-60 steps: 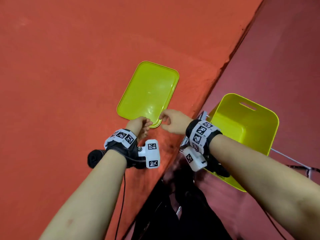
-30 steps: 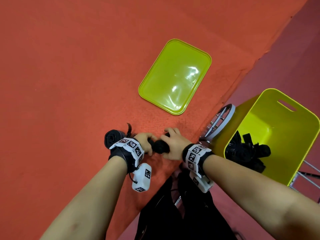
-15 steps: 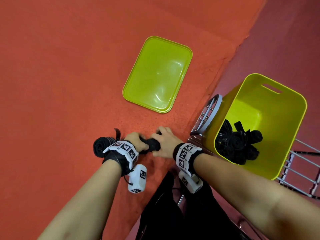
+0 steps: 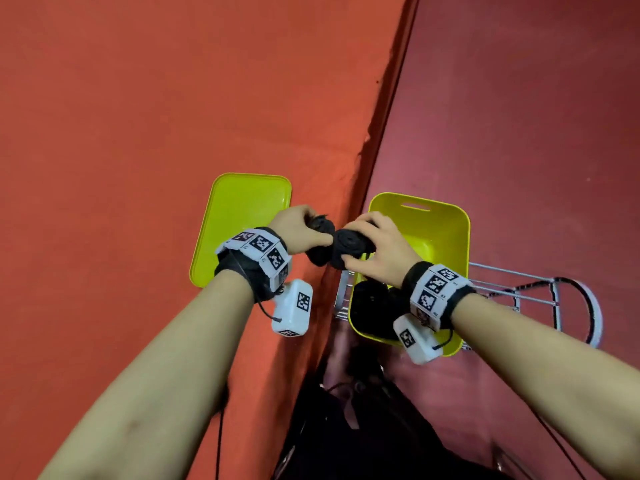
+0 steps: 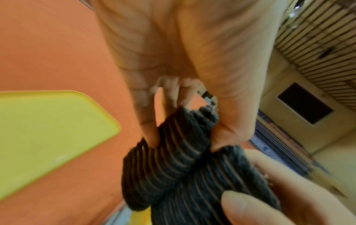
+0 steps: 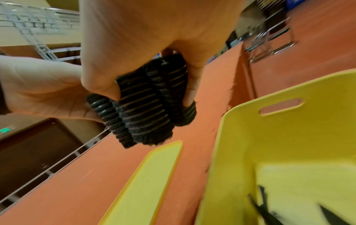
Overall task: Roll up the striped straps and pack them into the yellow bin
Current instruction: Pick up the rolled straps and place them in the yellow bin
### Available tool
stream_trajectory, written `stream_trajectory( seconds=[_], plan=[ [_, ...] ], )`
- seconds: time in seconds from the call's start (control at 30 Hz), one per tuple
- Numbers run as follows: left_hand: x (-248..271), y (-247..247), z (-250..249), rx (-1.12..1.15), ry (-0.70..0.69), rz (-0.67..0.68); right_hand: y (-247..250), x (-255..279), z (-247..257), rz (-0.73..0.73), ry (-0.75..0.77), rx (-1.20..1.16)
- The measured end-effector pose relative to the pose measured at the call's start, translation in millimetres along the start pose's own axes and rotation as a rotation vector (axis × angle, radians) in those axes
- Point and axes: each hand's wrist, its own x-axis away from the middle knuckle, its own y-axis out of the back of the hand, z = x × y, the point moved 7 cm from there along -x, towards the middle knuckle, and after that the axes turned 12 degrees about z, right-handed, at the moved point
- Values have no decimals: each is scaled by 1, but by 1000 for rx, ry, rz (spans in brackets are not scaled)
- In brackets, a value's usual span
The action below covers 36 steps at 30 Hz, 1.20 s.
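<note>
Rolled straps (image 4: 348,245) end-on to head camera, gripped between left hand (image 4: 298,226) and right hand (image 4: 377,249).

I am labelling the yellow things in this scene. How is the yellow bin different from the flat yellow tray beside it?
The yellow bin has tall walls with a handle slot; the yellow tray is shallow, with only a low rim. The bin holds dark rolled straps; the tray holds nothing. The tray lies on the orange surface; the bin sits past its edge. Both are the same bright yellow with rounded corners.
</note>
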Motion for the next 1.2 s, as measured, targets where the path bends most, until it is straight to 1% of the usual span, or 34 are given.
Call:
stream_trajectory(
  seconds=[0.07,0.13,0.2,0.27,0.37,0.43,0.53,0.6,0.7,0.8,0.87,0.97,1.1,1.2],
  plan=[
    [-15,-14,-48,-38,-106,-6,34,19,-29,-110,-40,16],
    [-30,-35,-81,-65,-161,-9,52,37,-58,-176,-119,7],
    [-48,-60,-101,-78,-169,2,56,51,-88,-198,-220,-21],
    [-66,-84,-106,-97,-146,34,52,58,-113,-160,-308,-45],
    [-91,-113,-98,-135,-82,97,33,60,-144,-23,-455,-84],
    [-108,-126,-91,-171,-51,124,17,57,-159,25,-507,-113],
    [-136,-142,-83,-222,-30,169,-5,47,-182,53,-562,-178],
    [-155,-152,-76,-247,-19,185,-19,40,-197,66,-598,-181],
    [-179,-169,-63,-262,-7,190,-39,33,-218,75,-656,-162],
    [-194,-185,-48,-263,33,182,-59,30,-232,64,-718,-156],
    [-200,-194,-38,-278,53,198,-71,27,-237,69,-728,-172],
    [-205,-203,-21,-286,105,236,-86,22,-242,123,-701,-128],
    [-206,-210,1,-344,254,336,-102,20,-245,267,-674,-62],
    [-206,-214,9,-360,309,390,-109,19,-246,340,-669,24]
  ],
)
